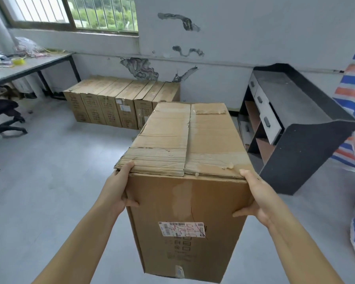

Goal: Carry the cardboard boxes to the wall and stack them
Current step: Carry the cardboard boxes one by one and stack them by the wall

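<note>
head view: i have the cardboard box (184,167) held up off the floor (59,171), in front of me; my left hand (119,187) clamps its near left corner, thumb on the front face; my right hand (256,195) clamps the near right corner, thumb across the front; white label (181,229) on the near face; row of boxes (119,103) against the wall (223,37) ahead; dark cabinet (299,124) just right; desk (27,66) far left

Carried box (184,160): matt brown corrugated cardboard, creased, top edge frayed, glossy tape strips, paper label (181,229). Row of boxes (119,101): matt printed cardboard. Wall (234,37): pale paint, peeling patches; floor (59,160): smooth grey.
</note>
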